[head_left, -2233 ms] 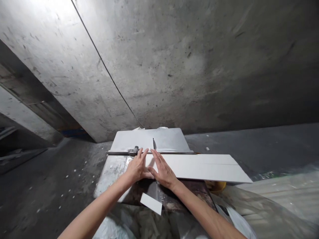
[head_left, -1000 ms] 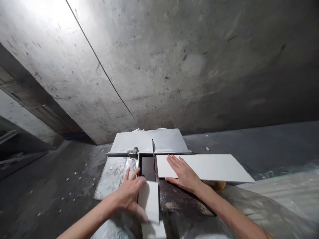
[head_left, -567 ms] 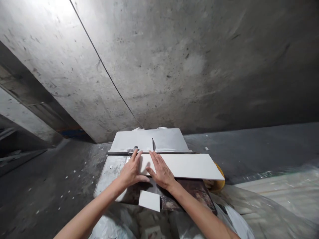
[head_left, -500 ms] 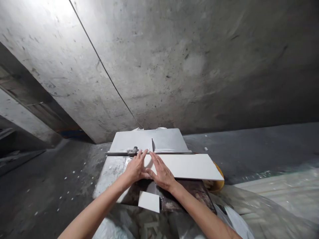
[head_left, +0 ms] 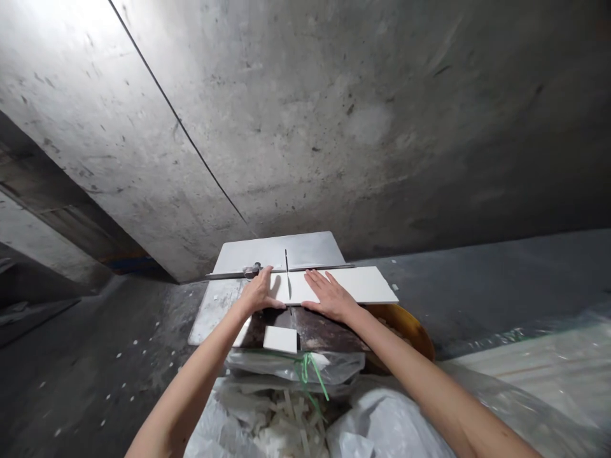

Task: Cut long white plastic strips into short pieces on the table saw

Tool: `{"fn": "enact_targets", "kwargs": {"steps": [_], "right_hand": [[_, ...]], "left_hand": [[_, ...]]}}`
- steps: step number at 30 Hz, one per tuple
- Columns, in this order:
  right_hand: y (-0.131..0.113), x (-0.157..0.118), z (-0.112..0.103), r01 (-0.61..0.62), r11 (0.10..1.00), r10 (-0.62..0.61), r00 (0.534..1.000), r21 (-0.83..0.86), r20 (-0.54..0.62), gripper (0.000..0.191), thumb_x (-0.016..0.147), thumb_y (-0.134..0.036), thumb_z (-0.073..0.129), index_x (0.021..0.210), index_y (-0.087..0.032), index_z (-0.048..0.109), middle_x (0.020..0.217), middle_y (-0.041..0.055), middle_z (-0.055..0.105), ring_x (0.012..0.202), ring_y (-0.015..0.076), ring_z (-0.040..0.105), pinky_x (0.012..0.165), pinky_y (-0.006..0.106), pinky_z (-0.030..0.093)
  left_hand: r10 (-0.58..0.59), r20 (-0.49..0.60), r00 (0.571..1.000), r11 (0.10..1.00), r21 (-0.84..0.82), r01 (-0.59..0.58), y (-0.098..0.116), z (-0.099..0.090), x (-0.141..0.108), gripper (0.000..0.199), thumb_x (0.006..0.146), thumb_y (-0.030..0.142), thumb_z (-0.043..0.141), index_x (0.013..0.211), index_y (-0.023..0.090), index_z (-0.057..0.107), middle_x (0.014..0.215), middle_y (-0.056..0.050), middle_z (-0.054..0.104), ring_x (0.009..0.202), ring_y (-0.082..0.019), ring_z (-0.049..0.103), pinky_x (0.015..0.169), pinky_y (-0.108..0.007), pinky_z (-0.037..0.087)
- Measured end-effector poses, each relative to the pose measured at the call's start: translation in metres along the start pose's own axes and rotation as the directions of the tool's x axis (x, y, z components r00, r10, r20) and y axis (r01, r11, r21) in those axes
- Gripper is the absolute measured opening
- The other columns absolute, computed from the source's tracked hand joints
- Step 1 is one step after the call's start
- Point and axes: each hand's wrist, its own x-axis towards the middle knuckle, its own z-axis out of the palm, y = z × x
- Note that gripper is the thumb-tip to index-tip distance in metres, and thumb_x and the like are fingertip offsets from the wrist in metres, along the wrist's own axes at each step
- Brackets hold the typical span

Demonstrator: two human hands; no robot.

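Observation:
A white board [head_left: 353,286] lies across a saw table [head_left: 272,250], its far edge along a dark metal fence bar [head_left: 324,267]. Between my hands stands a thin upright blade [head_left: 287,262], with a narrow dark line crossing the board there. My left hand [head_left: 258,294] spans the board's short left part [head_left: 279,287], thumb at the near edge and fingers by the bar. Flat on the longer right part, my right hand [head_left: 331,296] has its fingers spread and its thumb along the near edge. Close to the table's front sits a small white offcut [head_left: 280,340].
A clamp with a knob [head_left: 252,270] sits on the bar. Plastic bags [head_left: 391,420] and white scraps [head_left: 293,423] lie in front, with green string [head_left: 308,366]. At right is a yellow tub [head_left: 410,327]. A concrete wall [head_left: 305,127] rises behind.
My hands have moved apart, the right one sliding right along the board. The board now reaches past the blade, with a line across it. The view has shifted, showing more bags.

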Motion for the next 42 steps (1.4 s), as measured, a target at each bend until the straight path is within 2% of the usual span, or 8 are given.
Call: {"fn": "enact_targets", "kwargs": {"steps": [5,14,20,23,26,29,34,42], "right_hand": [[0.005,0.003,-0.002,-0.003,1.000,0.003,1.000,-0.002,0.006,0.079,0.093,-0.066,0.036,0.148,-0.010,0.033,0.152,0.0166,0.030,0.141,0.0293,0.028,0.115,0.051,0.023],[-0.040,-0.071,-0.010,0.023,1.000,-0.021,0.998,0.020,-0.059,0.082,0.090,-0.066,0.043,0.149,-0.010,0.030,0.150,0.0164,0.035,0.139,0.0289,0.032,0.113,0.051,0.028],[-0.041,-0.107,-0.015,0.064,0.997,-0.061,0.995,0.032,-0.076,0.081,0.091,-0.064,0.044,0.150,-0.012,0.027,0.150,0.0162,0.035,0.138,0.0296,0.035,0.111,0.053,0.030],[-0.060,-0.092,-0.011,0.064,0.996,-0.058,0.994,0.059,-0.092,0.080,0.091,-0.062,0.047,0.149,-0.011,0.030,0.148,0.0177,0.037,0.137,0.0305,0.035,0.111,0.053,0.030],[-0.097,-0.063,-0.007,0.064,0.992,-0.054,0.994,0.106,-0.098,0.079,0.090,-0.063,0.047,0.146,-0.009,0.036,0.147,0.0191,0.039,0.138,0.0310,0.033,0.112,0.054,0.029],[-0.130,-0.039,-0.006,0.038,0.986,-0.025,0.996,0.165,-0.082,0.079,0.092,-0.063,0.044,0.146,-0.007,0.036,0.148,0.0198,0.038,0.140,0.0302,0.030,0.115,0.052,0.026],[-0.143,-0.031,-0.013,-0.020,0.960,0.056,0.991,0.281,-0.122,0.075,0.098,-0.058,0.032,0.154,-0.015,0.011,0.154,0.0140,0.028,0.143,0.0263,0.022,0.117,0.051,0.024],[-0.085,-0.068,-0.013,0.030,0.986,-0.024,0.999,0.164,-0.038,0.083,0.094,-0.064,0.036,0.154,-0.016,0.006,0.155,0.0146,0.026,0.143,0.0289,0.021,0.116,0.055,0.020]], "left_hand": [[0.028,0.001,1.000,0.999,0.029,-0.028,0.001,-0.001,0.004,0.103,0.057,0.057,0.081,0.138,0.020,0.028,0.140,-0.015,0.043,0.127,-0.033,0.047,0.101,-0.042,0.042],[0.031,0.106,0.994,0.997,0.072,-0.039,0.025,0.007,-0.067,0.104,0.049,0.059,0.082,0.133,0.019,0.036,0.149,-0.018,0.028,0.129,-0.038,0.042,0.100,-0.047,0.044],[0.172,0.247,0.954,0.975,0.099,-0.201,0.037,0.006,-0.154,0.115,0.042,0.067,0.083,0.136,0.023,0.035,0.149,-0.018,0.034,0.142,-0.047,0.012,0.111,-0.068,-0.002],[0.324,0.253,0.912,0.944,-0.029,-0.327,0.042,0.004,-0.198,0.094,0.052,0.075,0.074,0.125,0.025,0.045,0.126,-0.013,0.057,0.139,-0.042,0.027,0.113,-0.065,-0.008],[0.294,0.144,0.945,0.955,-0.064,-0.288,0.034,0.004,-0.217,0.072,0.066,0.075,0.066,0.115,0.025,0.051,0.118,-0.011,0.060,0.124,-0.035,0.048,0.114,-0.060,0.015],[0.167,0.009,0.986,0.983,-0.079,-0.166,0.014,0.005,-0.210,0.063,0.078,0.065,0.062,0.123,0.023,0.048,0.133,-0.016,0.050,0.124,-0.033,0.048,0.107,-0.051,0.036],[0.104,-0.116,0.988,0.987,-0.112,-0.117,0.006,0.008,-0.157,0.098,0.073,0.059,0.072,0.147,0.022,0.017,0.155,-0.019,0.017,0.140,-0.033,0.030,0.108,-0.046,0.038],[0.057,0.062,0.996,0.998,-0.030,-0.055,0.024,0.013,-0.093,0.121,0.058,0.061,0.081,0.151,0.021,0.013,0.154,-0.018,0.025,0.139,-0.035,0.033,0.108,-0.046,0.037]]}}
